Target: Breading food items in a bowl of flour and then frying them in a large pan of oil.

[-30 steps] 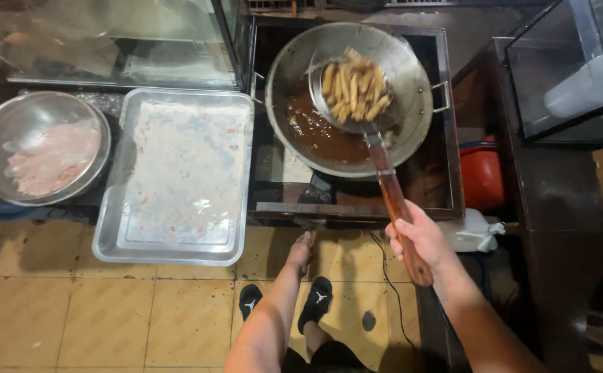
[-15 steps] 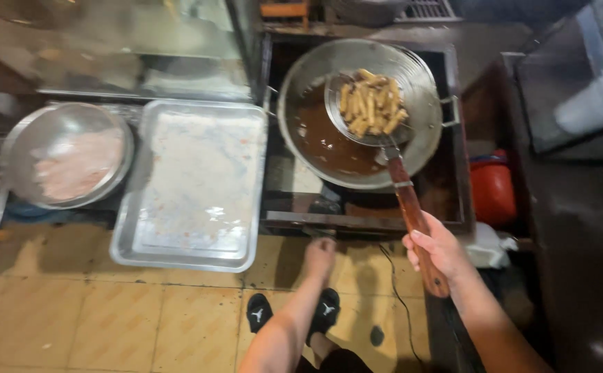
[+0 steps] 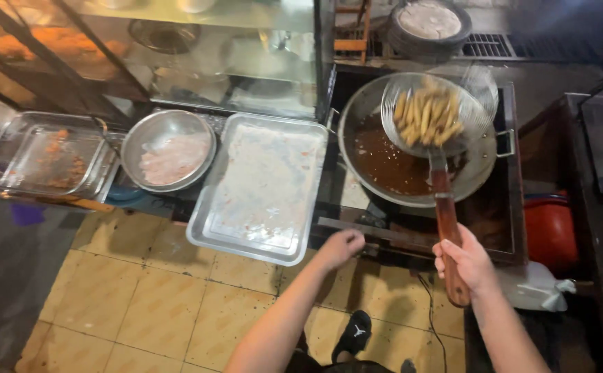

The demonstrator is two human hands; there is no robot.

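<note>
Two bare hands show at the near edge of the scene. The right hand (image 3: pixel 466 262) is wrapped around the reddish-brown wooden handle of a round wire-mesh skimmer ladle (image 3: pixel 434 114), whose basket is lifted above the wide metal wok (image 3: pixel 484 176) at the far right. In the basket lies a heap of pale golden fried sticks (image 3: pixel 427 114). Below it, inside the wok, sits dark brown oil (image 3: pixel 388 159). The left hand (image 3: pixel 341 245) is loosely curled and holds nothing; it hangs near the front edge of the black cooker stand (image 3: pixel 505 235), just right of the near corner of a large rectangular metal tray (image 3: pixel 263 190) with a floury surface. Left of that tray stands a round steel bowl (image 3: pixel 169 148) with pale pink raw pieces in it, and further left a clear rectangular glass dish (image 3: pixel 42 155) with orange crumbs. A red plastic bucket (image 3: pixel 549 231) sits to the right of the cooker. Yellow floor tiles (image 3: pixel 149 297) lie near.
</note>
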